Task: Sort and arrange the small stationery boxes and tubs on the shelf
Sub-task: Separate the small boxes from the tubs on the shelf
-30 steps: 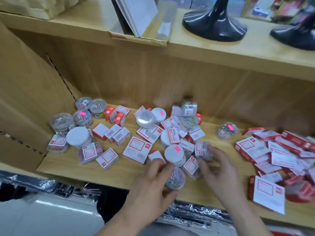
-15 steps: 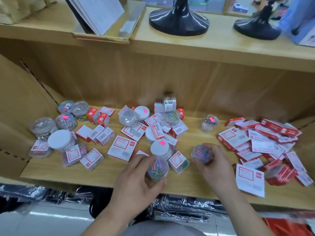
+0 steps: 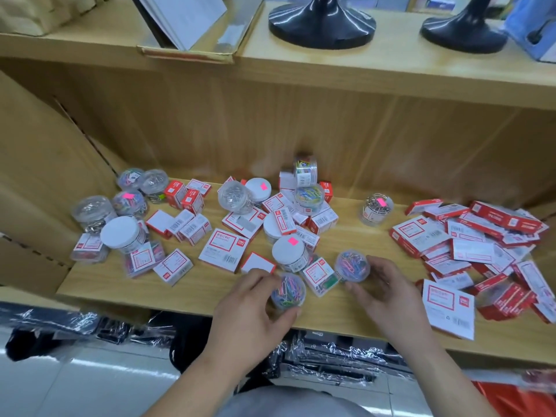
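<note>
Plastic and see-through, a round tub of coloured paper clips is gripped by the left hand, with fingers and thumb curled round its sides. It is near the front edge of the wooden shelf. Just to its right, a second tub of the same kind is gripped by the right hand, with the fingertips curled around its rim and side. Whether either tub rests on the shelf or is lifted slightly cannot be told.

Between the two tubs lies a small clear box with a red-and-white label, tilted. Just behind it stands a white-lidded tub with a pink sticker. To the left of that lies a flat white box with a red border, among scattered small red-and-white boxes.

At the left end of the shelf is a cluster of clear tubs, one with a plain white lid. Toward the back, a tub of silver clips with a pink sticker stands alone. At the right end, flat red-and-white boxes lie in a loose heap.

On the upper shelf stand two black round bases. Below the lower shelf lie dark packs in shiny wrap.
</note>
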Tool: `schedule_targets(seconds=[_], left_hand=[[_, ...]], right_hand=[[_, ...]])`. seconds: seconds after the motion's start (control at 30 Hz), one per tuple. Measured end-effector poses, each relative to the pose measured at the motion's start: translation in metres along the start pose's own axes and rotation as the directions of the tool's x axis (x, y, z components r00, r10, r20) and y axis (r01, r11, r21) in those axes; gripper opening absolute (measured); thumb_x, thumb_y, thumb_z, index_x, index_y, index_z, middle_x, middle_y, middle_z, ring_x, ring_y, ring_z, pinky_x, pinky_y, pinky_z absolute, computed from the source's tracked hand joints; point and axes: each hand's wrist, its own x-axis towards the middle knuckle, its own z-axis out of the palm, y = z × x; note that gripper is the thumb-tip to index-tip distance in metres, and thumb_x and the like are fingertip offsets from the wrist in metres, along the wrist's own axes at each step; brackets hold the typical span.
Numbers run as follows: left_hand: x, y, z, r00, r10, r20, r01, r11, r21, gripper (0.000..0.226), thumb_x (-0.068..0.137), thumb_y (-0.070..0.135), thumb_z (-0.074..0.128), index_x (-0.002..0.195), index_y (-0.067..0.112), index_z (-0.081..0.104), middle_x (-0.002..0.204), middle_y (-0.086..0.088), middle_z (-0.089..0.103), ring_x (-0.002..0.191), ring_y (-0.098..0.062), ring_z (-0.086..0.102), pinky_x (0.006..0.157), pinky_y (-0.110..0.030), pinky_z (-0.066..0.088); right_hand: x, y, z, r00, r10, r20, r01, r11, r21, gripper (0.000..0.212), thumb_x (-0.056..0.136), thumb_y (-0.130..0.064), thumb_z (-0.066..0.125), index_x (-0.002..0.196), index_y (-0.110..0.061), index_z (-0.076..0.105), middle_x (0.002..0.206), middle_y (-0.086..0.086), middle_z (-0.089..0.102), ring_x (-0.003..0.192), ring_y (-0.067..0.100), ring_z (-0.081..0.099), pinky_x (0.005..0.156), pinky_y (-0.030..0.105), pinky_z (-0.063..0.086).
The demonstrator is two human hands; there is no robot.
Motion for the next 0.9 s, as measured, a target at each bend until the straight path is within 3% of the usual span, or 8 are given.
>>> schedule_targets(seconds=[0.2,0.3,0.4,0.53,0.63,0.7,0.77,0.9], left_hand=[[0.005,0.007,0.004,0.996,0.082,0.044,-0.088,0.980,0.178,0.043,0.077,0.057,0.072,0.101,0.026,0.053,0.099,0.012,0.055,0.084,-0.012,0.058,0.052,-0.030,0.050],[0.006,0.011,0.009,0.988,0.119,0.097,-0.133,0.978,0.160,0.040,0.079,0.050,0.071,0.099,0.025,0.048,0.096,0.008,0.055,0.084,-0.014,0.057,0.056,-0.028,0.047],[0.008,0.009,-0.002,0.996,0.006,0.094,0.000,0.998,-0.060,0.040,0.079,0.057,0.072,0.103,0.034,0.051,0.095,0.018,0.055,0.086,-0.002,0.050,0.065,-0.022,0.041],[0.004,-0.005,-0.026,1.000,-0.014,-0.025,0.010,0.989,-0.150,0.045,0.076,0.066,0.074,0.107,0.036,0.059,0.097,0.020,0.061,0.090,0.000,0.056,0.076,-0.024,0.048],[0.000,-0.020,-0.049,0.989,-0.067,-0.129,0.036,0.973,-0.227,0.045,0.081,0.065,0.073,0.114,0.036,0.063,0.102,0.020,0.062,0.094,-0.002,0.061,0.079,-0.031,0.053],[-0.001,-0.033,-0.069,0.975,-0.105,-0.194,0.053,0.965,-0.256,0.046,0.084,0.065,0.071,0.120,0.039,0.061,0.108,0.021,0.060,0.099,-0.003,0.061,0.080,-0.031,0.053],[0.000,-0.048,-0.089,0.956,-0.169,-0.242,0.096,0.954,-0.286,0.050,0.084,0.066,0.069,0.127,0.043,0.057,0.116,0.021,0.057,0.106,-0.003,0.061,0.081,-0.030,0.054],[-0.002,-0.082,-0.126,0.919,-0.228,-0.321,0.148,0.955,-0.257,0.054,0.082,0.061,0.073,0.129,0.045,0.055,0.122,0.023,0.056,0.109,-0.002,0.062,0.078,-0.027,0.055]], right_hand=[[-0.001,-0.004,0.001,0.995,-0.095,0.027,0.096,0.993,-0.067,0.082,0.076,-0.034,0.086,0.147,-0.036,0.046,0.133,-0.016,0.062,0.123,0.000,0.058,0.105,0.030,0.048],[0.001,-0.008,0.001,0.990,-0.143,0.016,0.144,0.981,-0.131,0.064,0.076,-0.028,0.086,0.134,-0.033,0.060,0.125,-0.015,0.067,0.115,0.004,0.063,0.100,0.031,0.051],[0.002,-0.010,0.004,0.996,-0.065,-0.057,0.059,0.993,-0.105,0.050,0.072,-0.032,0.087,0.118,-0.035,0.066,0.110,-0.018,0.072,0.101,0.005,0.068,0.091,0.036,0.056],[0.008,-0.021,0.003,0.997,0.034,-0.075,-0.035,0.999,-0.025,0.039,0.071,-0.031,0.088,0.104,-0.032,0.066,0.100,-0.013,0.074,0.092,0.008,0.069,0.084,0.032,0.055],[0.011,-0.048,0.000,0.982,0.035,-0.185,-0.019,0.996,0.091,0.031,0.073,-0.021,0.087,0.097,-0.025,0.068,0.096,-0.007,0.074,0.088,0.011,0.069,0.073,0.012,0.049],[0.013,-0.076,0.009,0.973,0.017,-0.231,0.022,0.986,0.167,0.034,0.073,-0.016,0.087,0.095,-0.030,0.066,0.102,-0.007,0.073,0.089,0.006,0.067,0.073,0.000,0.045],[0.014,-0.111,0.031,0.978,-0.050,-0.202,0.095,0.971,0.220,0.042,0.073,-0.005,0.086,0.094,-0.034,0.065,0.106,-0.003,0.071,0.085,-0.002,0.066,0.075,-0.001,0.046],[0.013,-0.174,0.087,0.978,-0.204,-0.032,0.206,0.948,0.242,0.046,0.070,0.004,0.085,0.105,-0.023,0.070,0.097,0.000,0.070,0.076,-0.002,0.065,0.072,0.003,0.049]])
